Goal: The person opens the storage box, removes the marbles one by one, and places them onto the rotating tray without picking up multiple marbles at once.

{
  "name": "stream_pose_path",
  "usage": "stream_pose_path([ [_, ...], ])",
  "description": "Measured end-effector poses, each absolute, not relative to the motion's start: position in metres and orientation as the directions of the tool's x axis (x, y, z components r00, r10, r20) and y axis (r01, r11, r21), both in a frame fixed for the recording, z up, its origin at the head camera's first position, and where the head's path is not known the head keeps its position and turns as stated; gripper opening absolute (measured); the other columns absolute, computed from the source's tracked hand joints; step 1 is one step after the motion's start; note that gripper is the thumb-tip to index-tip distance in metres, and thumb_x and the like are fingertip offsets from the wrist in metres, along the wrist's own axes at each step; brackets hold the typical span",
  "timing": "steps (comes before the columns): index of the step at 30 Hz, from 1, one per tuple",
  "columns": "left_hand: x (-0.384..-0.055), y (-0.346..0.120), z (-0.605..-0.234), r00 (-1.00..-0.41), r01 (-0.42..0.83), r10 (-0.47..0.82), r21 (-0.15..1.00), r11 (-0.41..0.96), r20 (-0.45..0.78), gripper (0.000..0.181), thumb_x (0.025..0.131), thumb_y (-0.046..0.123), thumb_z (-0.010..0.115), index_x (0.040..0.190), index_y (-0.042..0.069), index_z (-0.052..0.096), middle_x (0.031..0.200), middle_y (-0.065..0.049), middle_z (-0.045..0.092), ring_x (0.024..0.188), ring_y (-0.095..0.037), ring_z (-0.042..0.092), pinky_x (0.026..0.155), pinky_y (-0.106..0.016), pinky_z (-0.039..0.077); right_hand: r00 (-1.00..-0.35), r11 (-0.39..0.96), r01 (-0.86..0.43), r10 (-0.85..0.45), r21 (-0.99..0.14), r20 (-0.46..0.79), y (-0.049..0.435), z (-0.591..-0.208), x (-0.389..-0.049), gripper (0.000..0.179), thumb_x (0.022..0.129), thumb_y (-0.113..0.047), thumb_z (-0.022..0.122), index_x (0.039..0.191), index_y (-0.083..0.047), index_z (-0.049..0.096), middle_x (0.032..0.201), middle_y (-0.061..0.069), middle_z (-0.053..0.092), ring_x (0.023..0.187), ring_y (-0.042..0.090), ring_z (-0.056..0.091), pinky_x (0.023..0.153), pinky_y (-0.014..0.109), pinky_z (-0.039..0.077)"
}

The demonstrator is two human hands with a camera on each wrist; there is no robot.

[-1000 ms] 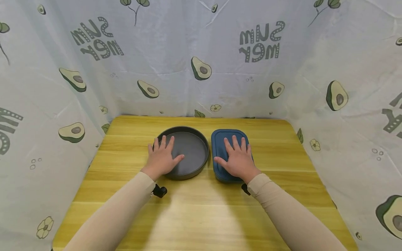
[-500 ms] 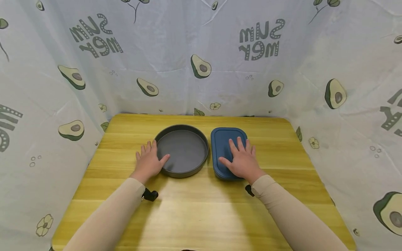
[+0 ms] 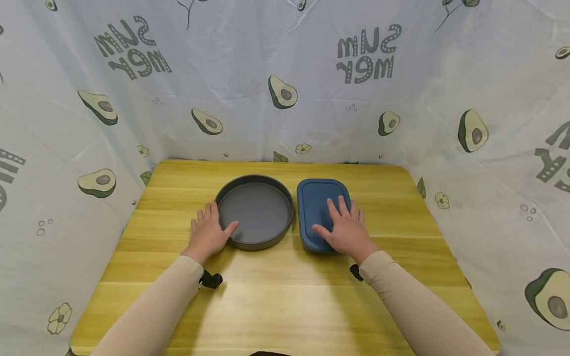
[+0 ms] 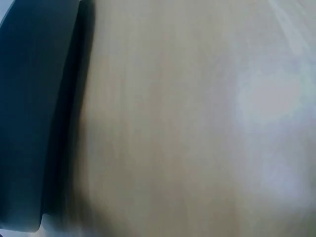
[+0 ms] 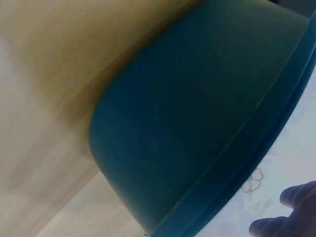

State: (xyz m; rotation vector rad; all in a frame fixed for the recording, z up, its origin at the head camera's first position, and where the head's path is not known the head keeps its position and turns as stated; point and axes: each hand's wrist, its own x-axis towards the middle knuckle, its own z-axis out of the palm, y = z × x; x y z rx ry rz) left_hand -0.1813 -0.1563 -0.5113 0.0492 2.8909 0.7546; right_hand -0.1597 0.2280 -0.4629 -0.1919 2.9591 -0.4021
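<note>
A round, dark grey baking pan (image 3: 256,212) lies on the table, and its side wall (image 4: 34,108) fills the left edge of the left wrist view. My left hand (image 3: 206,236) is at the pan's left rim, fingers extended and thumb reaching over the near-left edge. To the right stands a blue rectangular food container (image 3: 313,210) with its lid on. Over the container's right half is my right hand (image 3: 348,231), fingers spread. The right wrist view has the container's tapered side (image 5: 182,108) close up, with two fingertips (image 5: 291,197) above the lid's level.
Both things stand on a yellow wood-grain table (image 3: 267,306). A pale curtain (image 3: 245,79) printed with avocados hangs behind the table and along both sides. Black wrist camera mounts (image 3: 211,280) stick out under the sleeves. Something dark (image 3: 269,353) shows at the bottom edge.
My left hand has moved from over the pan out to its left rim. The right hand has shifted slightly right across the container. Pan and container stay in place on the table.
</note>
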Motion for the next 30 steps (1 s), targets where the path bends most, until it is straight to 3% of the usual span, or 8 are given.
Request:
stream_pose_path([
  [8,-0.174,-0.144,-0.512,-0.991,0.067,0.112,0.437,0.897,-0.078,0.104,0.102,0.062,0.057,0.167,-0.003,0.011,0.174,-0.031,0.003,0.160,-0.057,0.000,0.126,-0.075,0.006,-0.974,0.956,-0.159,-0.193,-0.247,-0.120,0.230,-0.470,-0.155,0.093,0.101,-0.066,0.056,0.170,-0.012,0.022,0.175,0.025,0.011,0.158,0.061,0.002,0.124,0.078,0.006],
  [19,-0.167,-0.129,-0.513,-0.979,0.150,0.195,0.419,0.895,-0.066,0.102,0.102,0.065,0.055,0.169,0.001,0.013,0.175,-0.027,0.003,0.162,-0.052,-0.005,0.127,-0.073,0.002,-0.957,0.939,-0.227,-0.265,-0.259,-0.122,0.220,-0.471,-0.145,0.087,0.099,-0.064,0.060,0.167,-0.016,0.033,0.174,0.021,0.023,0.158,0.059,0.013,0.124,0.076,0.016],
  [30,-0.163,-0.098,-0.507,-0.946,0.272,0.321,0.440,0.856,-0.040,0.098,0.101,0.066,0.055,0.170,0.008,0.017,0.177,-0.020,0.009,0.164,-0.046,0.003,0.130,-0.068,0.001,-0.938,0.928,-0.279,-0.319,-0.249,-0.139,0.212,-0.474,-0.140,0.084,0.097,-0.061,0.066,0.165,-0.019,0.039,0.173,0.019,0.027,0.153,0.059,0.029,0.122,0.070,0.031],
])
